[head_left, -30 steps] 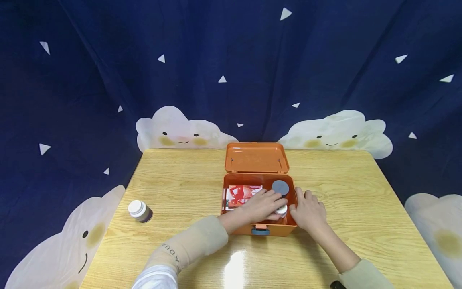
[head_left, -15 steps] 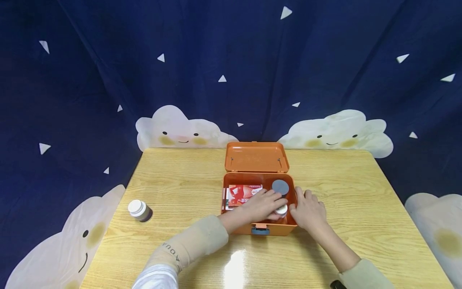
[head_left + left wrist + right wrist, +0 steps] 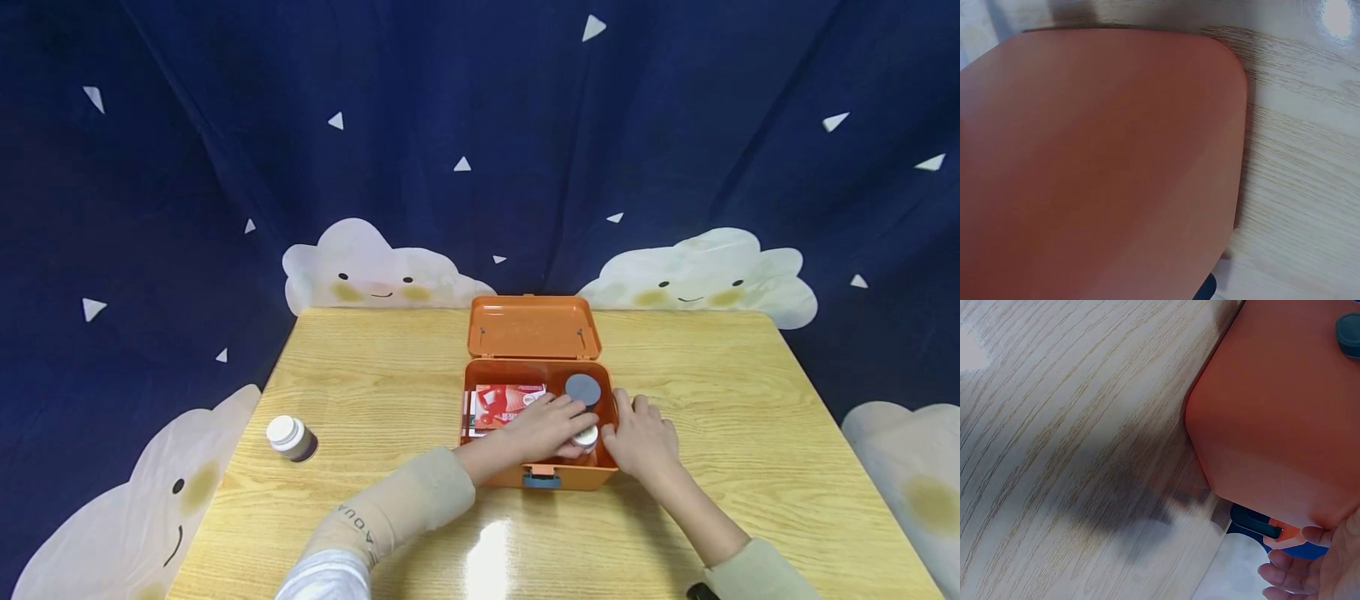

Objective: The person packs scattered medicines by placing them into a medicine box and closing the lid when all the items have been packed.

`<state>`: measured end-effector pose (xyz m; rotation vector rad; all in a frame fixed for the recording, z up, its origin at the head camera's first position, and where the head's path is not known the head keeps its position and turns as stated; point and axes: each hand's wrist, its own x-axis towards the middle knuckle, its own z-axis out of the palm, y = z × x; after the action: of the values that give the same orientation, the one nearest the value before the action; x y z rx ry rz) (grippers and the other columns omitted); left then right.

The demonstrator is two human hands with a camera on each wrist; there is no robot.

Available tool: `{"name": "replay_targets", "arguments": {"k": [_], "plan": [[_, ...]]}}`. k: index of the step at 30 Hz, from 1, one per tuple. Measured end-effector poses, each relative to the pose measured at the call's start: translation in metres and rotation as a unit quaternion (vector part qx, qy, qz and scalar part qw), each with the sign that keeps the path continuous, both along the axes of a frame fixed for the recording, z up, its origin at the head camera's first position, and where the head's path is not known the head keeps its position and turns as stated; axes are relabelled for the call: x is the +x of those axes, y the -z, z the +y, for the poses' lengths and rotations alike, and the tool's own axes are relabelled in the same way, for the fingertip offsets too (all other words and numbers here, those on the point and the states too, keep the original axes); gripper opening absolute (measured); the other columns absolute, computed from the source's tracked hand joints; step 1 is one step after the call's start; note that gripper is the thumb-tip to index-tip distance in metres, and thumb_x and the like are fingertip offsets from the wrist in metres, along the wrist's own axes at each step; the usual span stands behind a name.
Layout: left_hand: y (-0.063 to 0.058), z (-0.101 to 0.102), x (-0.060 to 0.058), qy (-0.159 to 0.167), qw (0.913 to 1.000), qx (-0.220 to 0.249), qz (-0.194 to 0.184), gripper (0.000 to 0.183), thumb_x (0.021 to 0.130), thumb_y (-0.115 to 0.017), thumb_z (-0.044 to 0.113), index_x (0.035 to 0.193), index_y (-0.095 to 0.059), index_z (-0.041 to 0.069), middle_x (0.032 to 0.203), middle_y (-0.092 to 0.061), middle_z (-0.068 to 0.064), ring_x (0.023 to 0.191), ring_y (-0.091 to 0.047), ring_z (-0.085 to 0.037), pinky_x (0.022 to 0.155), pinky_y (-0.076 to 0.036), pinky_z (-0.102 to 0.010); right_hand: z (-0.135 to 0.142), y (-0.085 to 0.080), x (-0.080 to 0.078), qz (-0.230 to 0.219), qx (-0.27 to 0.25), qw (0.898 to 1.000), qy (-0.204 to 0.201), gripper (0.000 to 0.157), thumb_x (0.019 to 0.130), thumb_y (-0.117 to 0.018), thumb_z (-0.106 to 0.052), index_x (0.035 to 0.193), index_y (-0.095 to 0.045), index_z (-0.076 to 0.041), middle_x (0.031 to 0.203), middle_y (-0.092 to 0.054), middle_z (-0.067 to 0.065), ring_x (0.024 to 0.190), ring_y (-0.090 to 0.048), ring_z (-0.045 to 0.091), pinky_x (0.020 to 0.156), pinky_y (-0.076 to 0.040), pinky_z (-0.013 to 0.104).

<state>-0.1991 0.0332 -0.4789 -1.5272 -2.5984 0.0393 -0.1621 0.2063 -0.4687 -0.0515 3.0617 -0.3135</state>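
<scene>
An orange storage box [image 3: 585,478] stands on the table with its lid [image 3: 532,327] raised. My left hand [image 3: 546,429] reaches into it, fingers curled around a small white-capped pill bottle [image 3: 585,437] whose body is mostly hidden. At the box's right wall, my right hand [image 3: 643,437] grips the rim, thumb on the inner side. In the right wrist view several fingers of that hand [image 3: 1304,572] show outside the box, loosely bent. A jar with a grey lid [image 3: 582,389] stands behind the held bottle. Red-and-white medicine boxes [image 3: 495,404] lie in the left part.
Another white-capped dark bottle [image 3: 292,438] stands on the wooden table [image 3: 375,375] at the left. The box's blue-grey latch [image 3: 541,481] hangs at the front. Behind the table's far edge hangs a navy curtain [image 3: 420,100] with cloud prints.
</scene>
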Motion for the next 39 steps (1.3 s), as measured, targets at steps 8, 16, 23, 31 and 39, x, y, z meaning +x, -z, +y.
{"name": "replay_targets", "arguments": {"k": [8,16,23,31,39], "plan": [[-0.005,-0.003,0.001,-0.01,0.9997,-0.002,-0.024,0.054,0.086,-0.053,0.05,0.132,-0.047,0.023,0.117,-0.05,0.005,0.104,-0.046,-0.012,0.089,-0.041,-0.031,0.0,0.0,0.0,-0.006,0.002,1.0,0.001,0.051,0.084,-0.049,-0.025,0.128,-0.036,-0.004,0.106,-0.047,0.026,0.092,-0.049,0.043,0.068,-0.04,0.056],[-0.017,-0.015,0.002,-0.007,0.9971,0.041,-0.064,0.052,0.088,-0.049,0.051,0.131,-0.048,0.022,0.117,-0.05,0.006,0.104,-0.045,-0.011,0.091,-0.039,-0.031,0.0,0.001,0.0,-0.004,0.0,1.0,0.002,0.05,0.084,-0.049,-0.025,0.128,-0.036,-0.004,0.106,-0.047,0.026,0.093,-0.049,0.043,0.068,-0.04,0.056],[-0.029,-0.033,0.001,-0.033,0.9985,0.043,-0.013,0.053,0.09,-0.043,0.05,0.136,-0.043,0.023,0.135,-0.045,0.001,0.123,-0.039,-0.016,0.101,-0.031,-0.038,0.0,0.001,0.0,0.004,0.0,1.0,-0.001,0.05,0.084,-0.048,-0.025,0.128,-0.036,-0.004,0.107,-0.047,0.027,0.094,-0.049,0.044,0.068,-0.04,0.056],[-0.04,-0.06,-0.002,-0.084,0.9922,0.069,0.06,0.057,0.088,-0.046,0.049,0.138,-0.04,0.024,0.141,-0.039,0.0,0.129,-0.034,-0.021,0.104,-0.025,-0.043,0.001,0.001,0.001,0.013,-0.008,1.0,0.005,0.05,0.083,-0.048,-0.025,0.127,-0.037,-0.004,0.105,-0.047,0.026,0.093,-0.049,0.044,0.069,-0.04,0.056],[-0.041,-0.093,-0.007,-0.145,0.9793,0.122,0.071,0.057,0.086,-0.049,0.046,0.137,-0.042,0.022,0.14,-0.039,-0.004,0.128,-0.033,-0.025,0.104,-0.023,-0.048,0.001,0.001,0.001,0.01,-0.009,1.0,0.005,0.051,0.083,-0.047,-0.026,0.128,-0.036,-0.004,0.105,-0.047,0.026,0.093,-0.049,0.044,0.068,-0.04,0.055]]}}
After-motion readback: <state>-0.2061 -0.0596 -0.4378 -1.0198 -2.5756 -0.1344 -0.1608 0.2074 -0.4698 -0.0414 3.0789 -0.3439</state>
